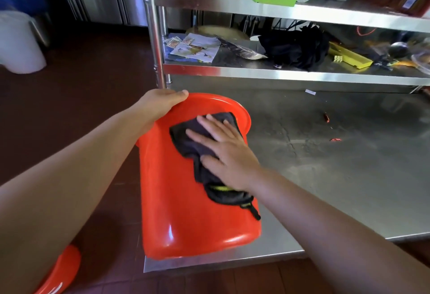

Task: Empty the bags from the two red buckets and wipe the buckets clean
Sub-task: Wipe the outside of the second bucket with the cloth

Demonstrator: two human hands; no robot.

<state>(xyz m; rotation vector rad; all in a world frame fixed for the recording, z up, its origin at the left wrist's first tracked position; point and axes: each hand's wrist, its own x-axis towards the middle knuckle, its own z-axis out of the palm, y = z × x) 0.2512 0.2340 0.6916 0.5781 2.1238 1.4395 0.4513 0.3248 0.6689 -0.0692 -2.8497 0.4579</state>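
A: Why is the right hand (pixel 222 152) spread flat like that?

B: The fingers are apart and pressed down on a dark cloth (pixel 204 145), so the palm pins it against the outer wall of the red bucket (pixel 176 200). A flat hand covers more plastic per stroke, I'd say. Nothing is clamped; the cloth is only trapped under it.

A: And the left hand (pixel 160 105)?

B: It's closed over the bucket's rim at the far edge, thumb on top. That looks like bracing, so the bucket doesn't roll under the rubbing.

A: So the bucket isn't upright?

B: No. It lies tipped on its side at the near left corner of the steel table (pixel 337 177), mouth facing away, base toward the person. That turns the side wall upward for wiping.

A: Any bag in it?

B: The inside is hidden from here, so I can't tell.

A: Where's bucket 2?

B: A red curved edge (pixel 61 272) shows low at the left on the floor; probably that.
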